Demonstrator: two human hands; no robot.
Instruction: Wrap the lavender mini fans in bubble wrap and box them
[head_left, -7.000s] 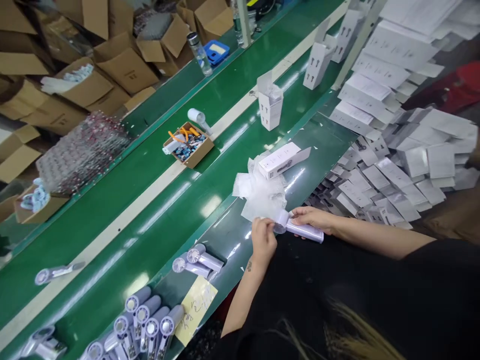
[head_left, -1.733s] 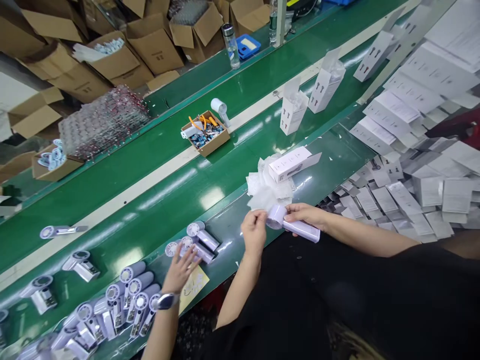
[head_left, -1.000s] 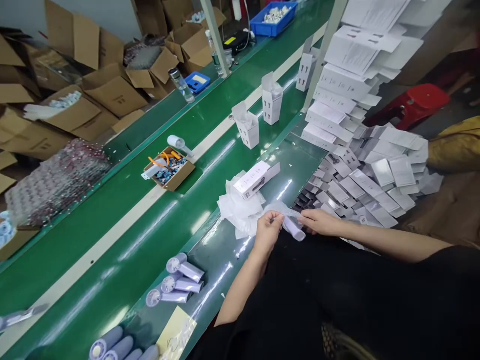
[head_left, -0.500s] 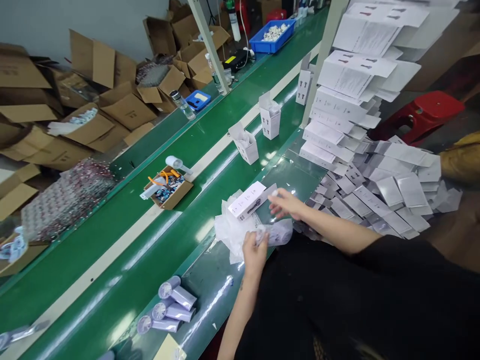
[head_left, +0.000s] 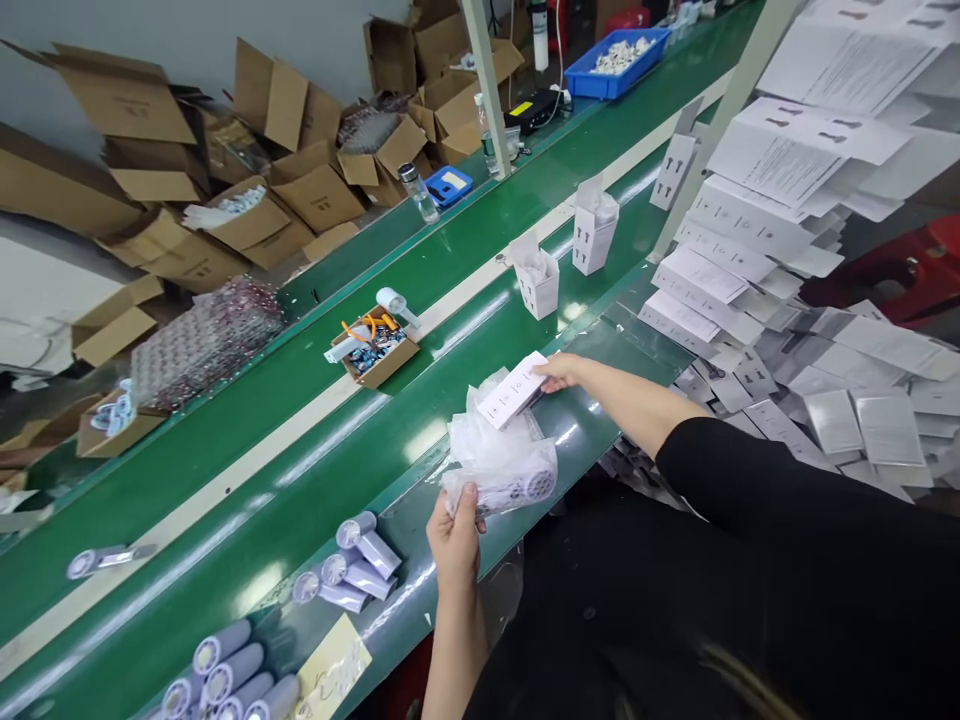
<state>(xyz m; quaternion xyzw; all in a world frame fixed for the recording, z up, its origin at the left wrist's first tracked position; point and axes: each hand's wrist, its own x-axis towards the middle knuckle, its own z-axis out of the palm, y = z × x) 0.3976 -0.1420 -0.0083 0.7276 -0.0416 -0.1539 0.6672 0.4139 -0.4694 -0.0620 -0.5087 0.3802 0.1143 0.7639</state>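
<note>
My left hand (head_left: 457, 535) is closed on the end of a clear plastic bag that wraps a purple handheld fan (head_left: 517, 485), low over the table's near edge. Just beyond it, my right hand (head_left: 561, 371) grips the right end of a white printed box (head_left: 513, 392) between thumb and fingers. The box lies tilted over a pile of translucent bags (head_left: 491, 440). Several bare purple fans (head_left: 366, 575) lie on the table to the left of my left hand.
White boxes (head_left: 540, 285) stand open on the green conveyor (head_left: 442, 350). A small carton (head_left: 386, 365) of parts sits further left. Stacks of flat white boxes (head_left: 735, 250) rise at the right beside a metal post. More purple fans (head_left: 232, 670) and a yellow paper (head_left: 334, 665) lie at lower left.
My right hand has closed on the white box. My left hand has moved a little left and down with the bagged fan. The view has shifted, showing more of the left side.
</note>
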